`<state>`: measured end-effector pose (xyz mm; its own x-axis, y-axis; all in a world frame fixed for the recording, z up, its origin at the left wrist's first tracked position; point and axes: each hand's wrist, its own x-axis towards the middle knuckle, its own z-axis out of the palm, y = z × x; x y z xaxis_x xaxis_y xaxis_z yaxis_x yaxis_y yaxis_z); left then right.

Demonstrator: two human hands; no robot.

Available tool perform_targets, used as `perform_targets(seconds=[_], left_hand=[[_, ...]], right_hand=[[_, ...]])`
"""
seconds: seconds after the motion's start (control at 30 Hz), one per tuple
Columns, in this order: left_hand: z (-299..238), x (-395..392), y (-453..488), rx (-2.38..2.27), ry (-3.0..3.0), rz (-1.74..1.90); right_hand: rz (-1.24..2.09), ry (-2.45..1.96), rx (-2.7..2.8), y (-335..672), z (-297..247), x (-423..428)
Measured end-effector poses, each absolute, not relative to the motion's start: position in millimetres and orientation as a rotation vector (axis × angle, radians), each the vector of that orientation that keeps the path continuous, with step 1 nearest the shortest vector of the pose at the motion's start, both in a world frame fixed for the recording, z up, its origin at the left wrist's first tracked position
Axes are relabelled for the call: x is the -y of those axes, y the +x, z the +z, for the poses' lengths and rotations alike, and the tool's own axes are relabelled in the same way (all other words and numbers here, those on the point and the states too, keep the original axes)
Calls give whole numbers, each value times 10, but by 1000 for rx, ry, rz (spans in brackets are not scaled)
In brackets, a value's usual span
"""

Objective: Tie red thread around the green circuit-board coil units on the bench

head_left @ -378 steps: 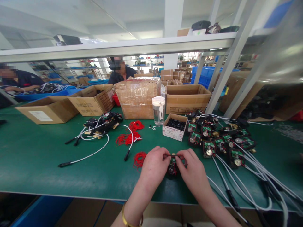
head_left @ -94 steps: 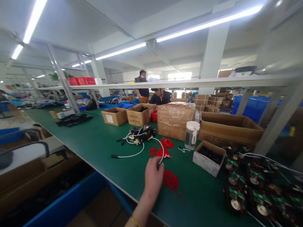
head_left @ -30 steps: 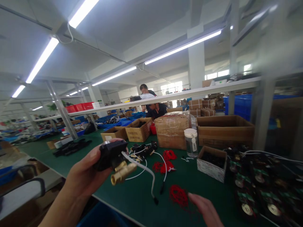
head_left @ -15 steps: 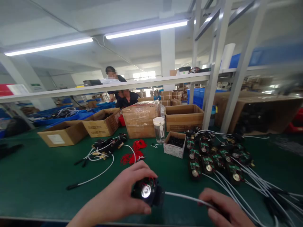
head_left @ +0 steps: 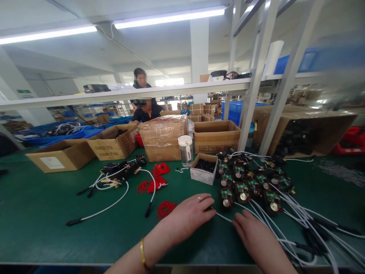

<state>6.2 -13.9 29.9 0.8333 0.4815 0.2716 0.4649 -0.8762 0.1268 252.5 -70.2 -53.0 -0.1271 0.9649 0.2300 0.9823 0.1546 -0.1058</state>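
Note:
My left hand (head_left: 191, 214), with its back up and fingers curled, covers a black device; only a dark sliver shows by the fingertips. From there a short stretch of white cable (head_left: 224, 217) runs to my right hand (head_left: 253, 233), whose thumb and fingers close on it. Just beyond my hands lie several black devices (head_left: 242, 194) with green circuit boards, round metal discs and white cables. A coil of red wire (head_left: 166, 210) rests left of my left hand, with more red wire (head_left: 152, 185) behind it.
A small box of black parts (head_left: 203, 173) and a lidded clear jar (head_left: 186, 152) stand behind my hands. More cabled devices (head_left: 121, 171) lie at left. Cardboard boxes (head_left: 159, 139) line the back. A metal shelf post (head_left: 253, 87) rises at right. One person is beyond the shelf.
My left hand has moved right and turned over, hiding the device whose disc showed before. My right hand has moved slightly left and up; the hands are closer. The red coil is uncovered.

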Motion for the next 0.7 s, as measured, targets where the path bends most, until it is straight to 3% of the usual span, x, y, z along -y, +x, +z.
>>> perform_targets(seconds=[0.1, 0.23, 0.7], left_hand=[[138, 140, -59, -843, 2822, 427], [-178, 239, -129, -1250, 2405, 671], [-478, 350, 232, -1411, 1962, 1073]], right_hand=[[-39, -1941, 2202, 2564, -523, 672], [-11, -1885, 2235, 2573, -553, 656], [65, -1554, 2088, 2233, -761, 572]])
